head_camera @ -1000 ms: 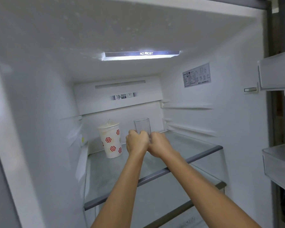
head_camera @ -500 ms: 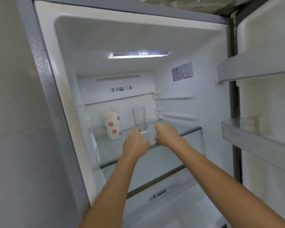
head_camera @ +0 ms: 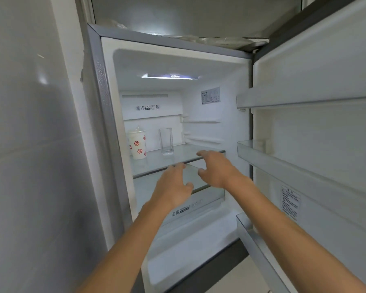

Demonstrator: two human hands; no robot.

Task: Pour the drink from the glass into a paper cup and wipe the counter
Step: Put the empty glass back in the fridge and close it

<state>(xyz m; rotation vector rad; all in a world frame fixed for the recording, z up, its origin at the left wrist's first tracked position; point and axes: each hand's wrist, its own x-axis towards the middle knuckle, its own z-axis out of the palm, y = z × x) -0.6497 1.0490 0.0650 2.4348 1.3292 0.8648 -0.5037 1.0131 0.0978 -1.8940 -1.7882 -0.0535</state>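
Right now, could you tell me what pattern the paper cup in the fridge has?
White with red round flower-like medallions, seen in the head view: paper cup.

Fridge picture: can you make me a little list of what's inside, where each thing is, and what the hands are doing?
place: open fridge, light on
paper cup: white with red patterns, upright, top glass shelf, left side
glass: clear, upright, same shelf, right of the cup, apart from it
left hand: open, holding nothing
right hand: open, holding nothing
door: open on the right
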